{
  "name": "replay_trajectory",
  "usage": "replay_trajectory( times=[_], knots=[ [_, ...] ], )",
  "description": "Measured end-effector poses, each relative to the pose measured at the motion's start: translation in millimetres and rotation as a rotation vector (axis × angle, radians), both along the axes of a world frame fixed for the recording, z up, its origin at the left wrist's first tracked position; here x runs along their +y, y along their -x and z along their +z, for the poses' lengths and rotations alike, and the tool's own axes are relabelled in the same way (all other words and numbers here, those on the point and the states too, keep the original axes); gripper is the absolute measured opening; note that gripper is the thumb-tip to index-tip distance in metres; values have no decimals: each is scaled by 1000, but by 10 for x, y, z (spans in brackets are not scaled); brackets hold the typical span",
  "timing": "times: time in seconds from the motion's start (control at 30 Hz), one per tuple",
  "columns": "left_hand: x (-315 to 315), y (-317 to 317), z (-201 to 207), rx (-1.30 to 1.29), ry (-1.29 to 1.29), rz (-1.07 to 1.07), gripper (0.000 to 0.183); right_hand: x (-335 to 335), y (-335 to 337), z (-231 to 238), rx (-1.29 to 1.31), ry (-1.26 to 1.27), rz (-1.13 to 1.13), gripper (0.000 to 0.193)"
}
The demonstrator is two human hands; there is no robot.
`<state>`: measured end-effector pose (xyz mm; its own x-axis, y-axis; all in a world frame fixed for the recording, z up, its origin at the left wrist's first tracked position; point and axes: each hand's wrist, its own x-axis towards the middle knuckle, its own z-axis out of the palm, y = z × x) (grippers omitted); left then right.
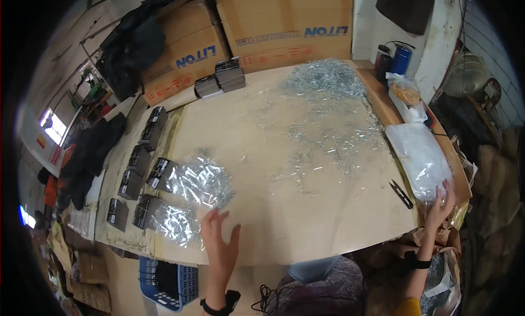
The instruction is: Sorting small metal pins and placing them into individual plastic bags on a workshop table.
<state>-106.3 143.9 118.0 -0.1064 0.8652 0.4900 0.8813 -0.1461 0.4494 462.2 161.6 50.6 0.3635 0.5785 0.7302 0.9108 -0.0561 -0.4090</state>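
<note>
My left hand (220,237) is over the near edge of the table, thumb and fingers apart, with nothing seen in it. Just beyond its fingertips lie two heaps of shiny clear plastic packets, a far heap (201,182) and a near heap (178,223). At the right edge my right hand (442,204) has its fingers stretched onto the near end of a stack of clear plastic bags (418,154). Black thread snips (402,195) lie left of that hand. Thin silvery metal pieces form a pile (325,78) at the far right and scatter toward the middle.
Several small dark boxes (153,127) stand along the left side, and further dark stacks (229,75) at the back. Large cardboard cartons (284,26) close off the far edge. A blue basket (188,286) sits below the table. A blue cylinder (401,59) and white tray (411,111) stand right.
</note>
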Motion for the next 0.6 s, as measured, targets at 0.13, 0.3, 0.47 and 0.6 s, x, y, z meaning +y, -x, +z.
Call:
replay_trajectory(
  times=[0.13, 0.3, 0.47, 0.6],
  knots=[
    [-376, -344, 5, -127, 221, -15, 38, 128, 184, 39, 130, 41, 167, 34],
    [-570, -489, -216, -177, 206, -122, 44, 39, 74, -43, 187, 43, -76, 26],
    [-673, -703, -267, -256, 212, -132, 34, -144, 317, 213, -298, -92, -146, 10],
    [-781, -874, -208, -325, 211, -266, 31, -534, 863, 321, -217, -249, -23, 9]
  ],
)
